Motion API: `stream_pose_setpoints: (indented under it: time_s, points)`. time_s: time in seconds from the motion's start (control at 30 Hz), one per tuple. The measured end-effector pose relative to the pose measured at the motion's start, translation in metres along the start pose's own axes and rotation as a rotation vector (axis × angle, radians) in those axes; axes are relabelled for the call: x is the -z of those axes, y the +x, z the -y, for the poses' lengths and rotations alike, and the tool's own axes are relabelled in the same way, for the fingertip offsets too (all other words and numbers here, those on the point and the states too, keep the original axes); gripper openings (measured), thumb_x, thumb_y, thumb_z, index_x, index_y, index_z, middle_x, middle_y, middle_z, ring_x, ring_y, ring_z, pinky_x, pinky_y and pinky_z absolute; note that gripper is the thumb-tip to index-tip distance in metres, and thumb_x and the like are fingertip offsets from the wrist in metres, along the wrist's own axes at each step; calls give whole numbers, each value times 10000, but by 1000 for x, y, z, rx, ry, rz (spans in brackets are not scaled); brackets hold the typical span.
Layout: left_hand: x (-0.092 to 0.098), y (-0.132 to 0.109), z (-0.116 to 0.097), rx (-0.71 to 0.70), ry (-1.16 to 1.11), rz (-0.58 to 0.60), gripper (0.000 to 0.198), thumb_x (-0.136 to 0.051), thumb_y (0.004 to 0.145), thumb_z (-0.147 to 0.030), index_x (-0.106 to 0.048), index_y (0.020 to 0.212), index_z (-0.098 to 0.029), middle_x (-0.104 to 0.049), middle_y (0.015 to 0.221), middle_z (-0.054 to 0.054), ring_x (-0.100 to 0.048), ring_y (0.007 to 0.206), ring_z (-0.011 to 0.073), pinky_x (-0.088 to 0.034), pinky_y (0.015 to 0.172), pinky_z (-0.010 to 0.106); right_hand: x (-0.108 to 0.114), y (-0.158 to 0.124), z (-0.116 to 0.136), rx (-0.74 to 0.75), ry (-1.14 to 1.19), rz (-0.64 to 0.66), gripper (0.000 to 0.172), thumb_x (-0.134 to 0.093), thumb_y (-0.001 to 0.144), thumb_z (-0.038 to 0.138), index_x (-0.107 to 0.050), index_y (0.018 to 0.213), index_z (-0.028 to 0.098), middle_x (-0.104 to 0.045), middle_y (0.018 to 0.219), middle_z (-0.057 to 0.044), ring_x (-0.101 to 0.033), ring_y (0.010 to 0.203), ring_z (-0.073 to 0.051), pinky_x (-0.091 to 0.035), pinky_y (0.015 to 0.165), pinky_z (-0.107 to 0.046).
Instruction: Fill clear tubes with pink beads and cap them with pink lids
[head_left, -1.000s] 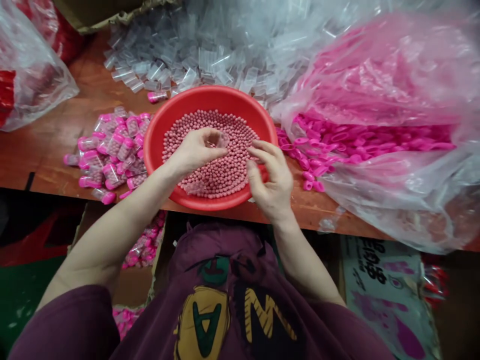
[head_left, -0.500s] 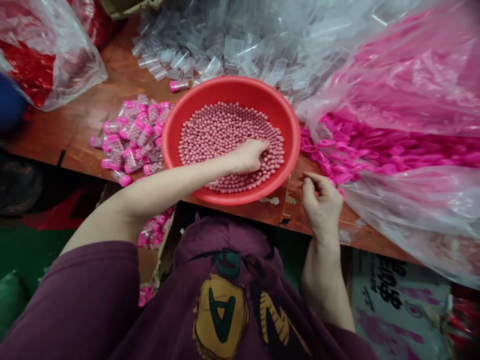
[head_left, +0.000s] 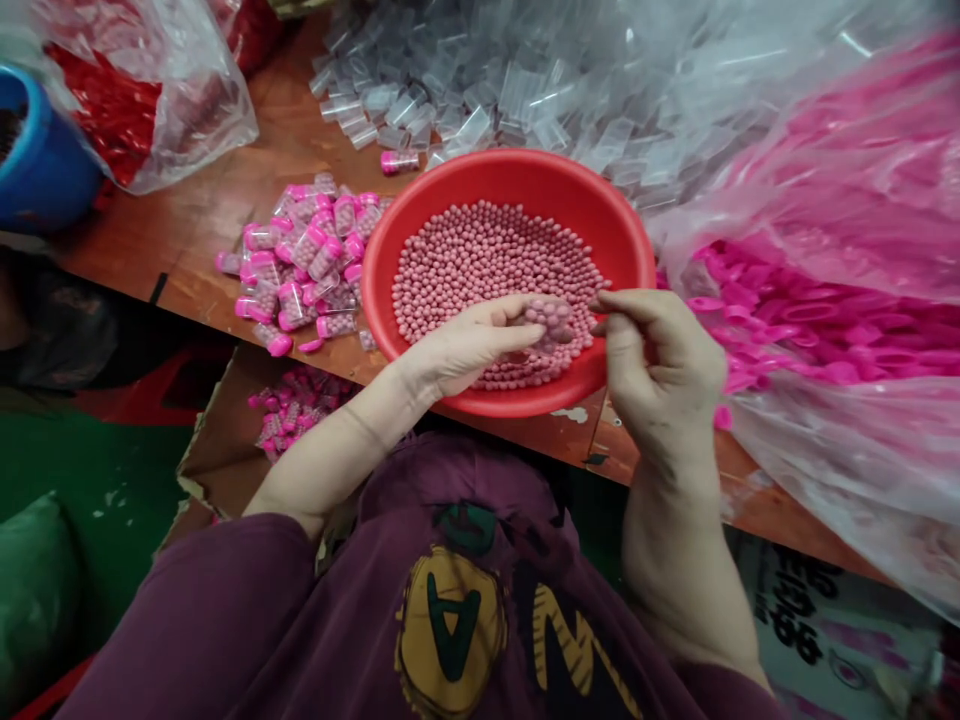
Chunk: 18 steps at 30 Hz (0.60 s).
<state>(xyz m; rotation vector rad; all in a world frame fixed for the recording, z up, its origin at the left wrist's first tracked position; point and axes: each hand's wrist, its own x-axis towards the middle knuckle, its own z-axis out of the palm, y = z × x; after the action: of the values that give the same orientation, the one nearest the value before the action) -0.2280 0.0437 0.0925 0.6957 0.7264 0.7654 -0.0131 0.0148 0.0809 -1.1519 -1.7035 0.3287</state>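
Cradling pink beads (head_left: 547, 320) in the upturned left hand (head_left: 469, 345) over a red basin (head_left: 510, 175), right hand (head_left: 660, 365) pinched above its rim

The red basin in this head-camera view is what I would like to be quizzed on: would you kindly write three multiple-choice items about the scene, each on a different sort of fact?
1. Where do the loose clear plastic tubes lie relative to the red basin?
A. Inside it
B. On the wooden table beyond it
C. On the floor

2. What colour are the beads in the basin?
A. Pink
B. Blue
C. White

3. What is the left hand doing?
A. Lying flat on the table
B. Gripping the basin's rim
C. Held over the basin with a clump of pink beads at its fingers

Answers:
1. B, the tubes are heaped on the table behind the basin's far rim.
2. A, the beads filling the basin are pink.
3. C, the hand is raised over the basin with the clump at its fingers.
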Motion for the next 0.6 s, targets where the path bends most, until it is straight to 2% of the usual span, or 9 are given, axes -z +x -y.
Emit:
stream_pose_setpoints:
  time_s: [0.07,0.13,0.23,0.33,0.4,0.5,0.6]
  points:
    - [-1,-3,4,-39,-10,-27,188,-819,930,-147,-832,1117,-162,-831,1303,107,-733,1345,258,-541,1210,372,-9,9,6,31,4,98,308,-578,1099,192,-819,1277,262,-836,1228,-99,-830,1122,-247,-692,989,-446]
    - [0,-3,6,-66,-21,-49,196,-789,929,-117,-833,1113,-165,-825,1310,99,-718,1367,260,-526,1225,374,-14,13,6,54,-25,177,372,-549,1071,147,-813,1300,275,-803,1270,-105,-807,1171,-260,-686,1024,-474]
    - [3,-2,8,-29,-60,-43,241,-755,936,-110,-826,1157,-172,-819,1238,95,-761,1182,247,-585,1093,385,-16,12,3,71,-39,247,415,-544,1015,107,-811,1290,266,-766,1272,-111,-779,1208,-273,-669,1061,-507]
    - [7,1,10,-15,-59,-85,241,-727,938,-94,-819,1146,-173,-813,1173,80,-743,999,196,-602,971,349,-12,8,2,29,-43,314,356,-602,1006,158,-798,1283,266,-756,1281,-108,-763,1216,-285,-654,1068,-520]
    - [8,2,10,-40,-28,-123,225,-706,935,-67,-818,1099,-173,-816,1170,75,-740,1031,192,-599,987,331,-9,7,4,-31,-28,370,273,-666,1005,223,-776,1252,255,-764,1247,-104,-763,1148,-284,-655,1013,-504]
    - [7,2,10,-35,40,-136,238,-689,922,-63,-822,1071,-192,-824,1102,68,-754,1146,245,-597,1049,360,-5,7,10,-180,22,469,145,-734,983,292,-710,1122,255,-763,1070,-68,-725,915,-243,-636,838,-439]
    - [3,-1,6,-17,121,-195,272,-620,907,-66,-810,1063,-182,-804,988,62,-757,1089,245,-599,1014,367,-3,8,15,-312,35,513,173,-773,958,326,-648,1066,276,-724,959,-43,-661,786,-222,-583,729,-410]
